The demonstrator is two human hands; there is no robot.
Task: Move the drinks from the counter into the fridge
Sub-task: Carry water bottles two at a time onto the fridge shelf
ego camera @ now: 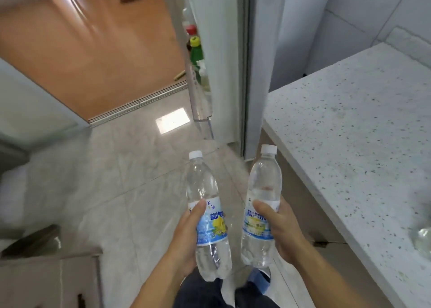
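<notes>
- Currently you stand on a pale tiled floor (121,168), a clear plastic bottle in each hand, both held upright over the floor and not touching each other.
- Your left hand (186,240) wraps the left bottle (206,214) at its blue-and-white label, thumb lying across the front of the label; its white cap points up and slightly away from you.
- Your right hand (283,228) grips the right bottle (262,205) around the same kind of label, thumb pressed on the upper edge of the label.
- Just beside the right bottle, the speckled white counter (361,144) fills the right side of the view; its near left edge runs down past your right wrist, and something clear and blurred sits at its far right edge.
- Ahead of you the fridge door (224,63) stands open, seen almost edge-on.
- On its door shelf (198,98) stand a green bottle with a yellow cap (196,53) and, behind it, a bottle with a red cap (191,29).
- Beyond the door, a brown wooden floor (93,51) begins past a metal threshold strip.
- At lower left, a cardboard box (46,279) sits on the tiles.
</notes>
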